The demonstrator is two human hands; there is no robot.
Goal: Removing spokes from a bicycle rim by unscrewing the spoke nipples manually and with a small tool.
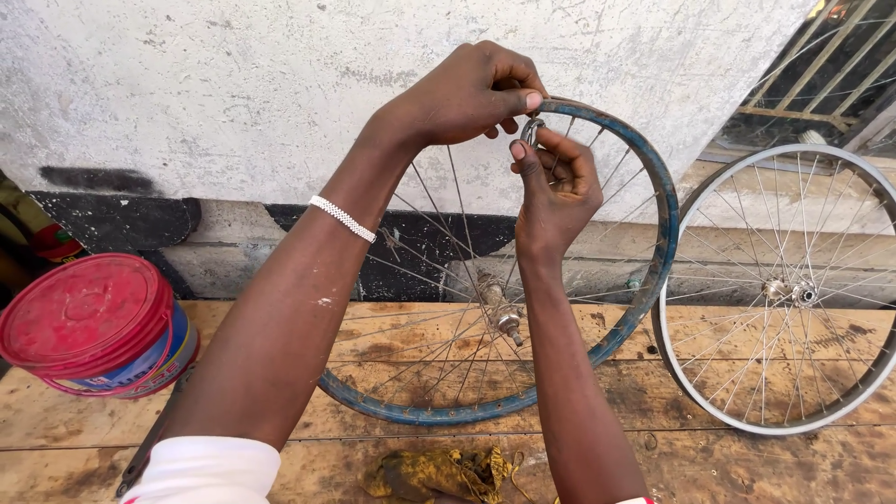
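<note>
A blue-rimmed spoked bicycle wheel stands upright on a wooden platform, its hub near the middle. My left hand grips the top of the rim, thumb and fingers pinched over it. My right hand sits just below, inside the rim, with its fingers closed on a small round metal tool held at a spoke end. A beaded white bracelet circles my left wrist.
A second wheel with a silver rim leans at the right. A red-lidded bucket sits at the left on the wooden boards. A yellowish rag lies near the front edge. A white and black wall is behind.
</note>
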